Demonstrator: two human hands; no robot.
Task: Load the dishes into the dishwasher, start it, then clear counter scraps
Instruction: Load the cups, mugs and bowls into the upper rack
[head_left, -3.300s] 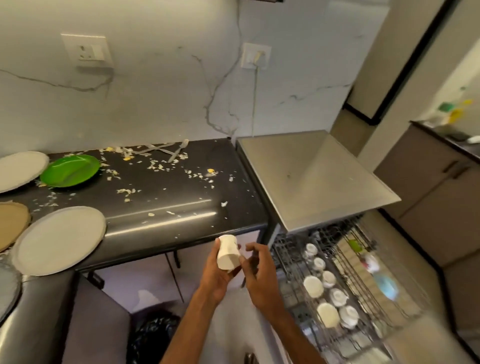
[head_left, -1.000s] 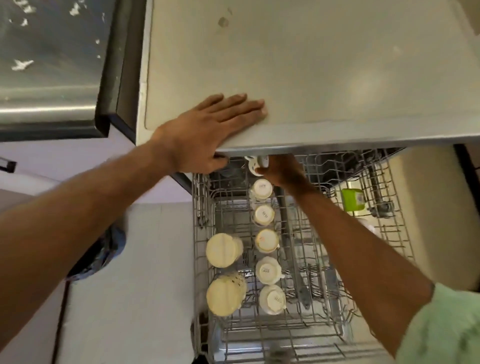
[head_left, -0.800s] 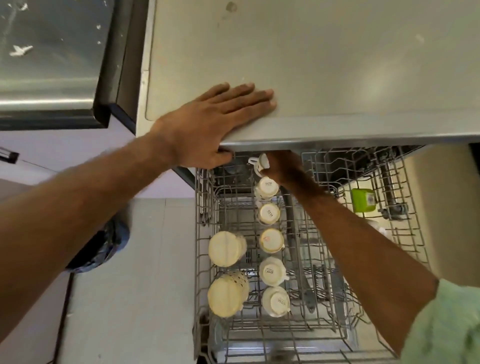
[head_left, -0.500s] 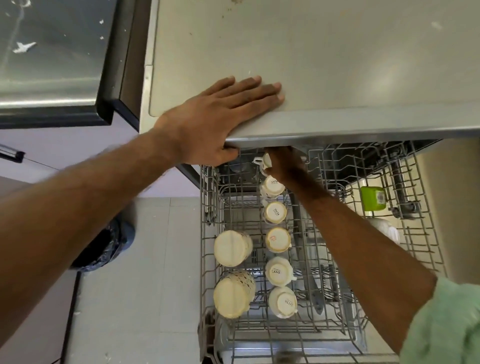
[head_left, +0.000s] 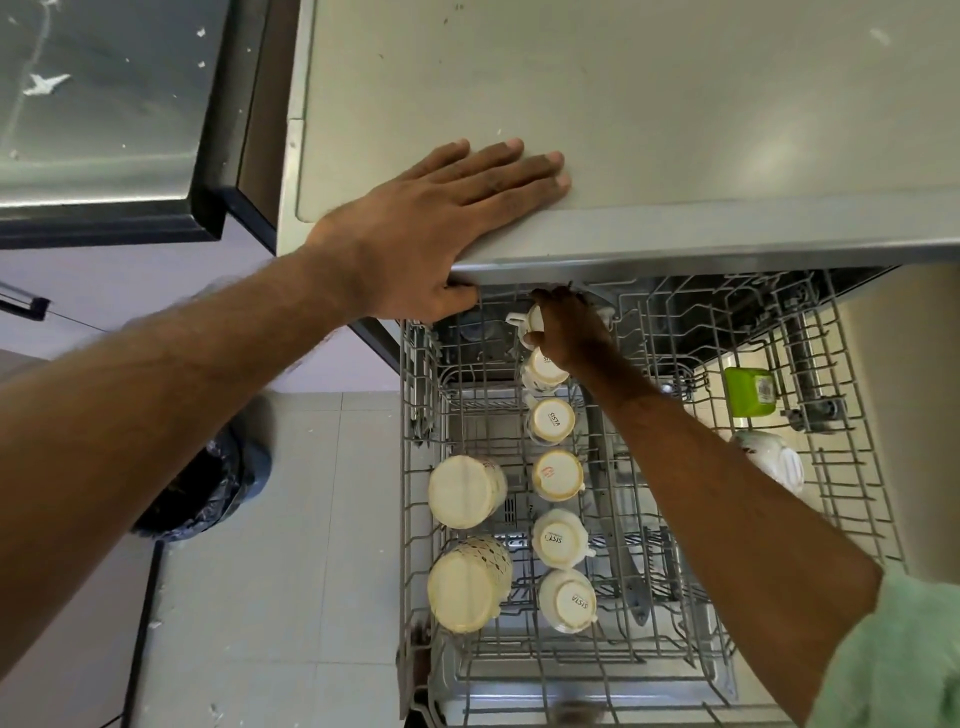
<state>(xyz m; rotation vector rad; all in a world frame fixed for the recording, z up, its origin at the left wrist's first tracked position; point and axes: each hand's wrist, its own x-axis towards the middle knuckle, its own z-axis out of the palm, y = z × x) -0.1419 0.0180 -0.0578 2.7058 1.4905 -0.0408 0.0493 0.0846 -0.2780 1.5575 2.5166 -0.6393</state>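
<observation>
At frame centre, the right hand is gripping a small white ceramic cup at the back of the grey wire rack, the left hand lying flat on the grey dishwasher top. Released crooked, it risks toppling onto neighbouring cups.

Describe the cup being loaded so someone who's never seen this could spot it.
Find the pulled-out wire rack below the grey dishwasher top, then the single file of small white cups down its middle. The held cup is at the far end, under the top's edge: the only one tilted sideways and gripped by the right hand.
</observation>
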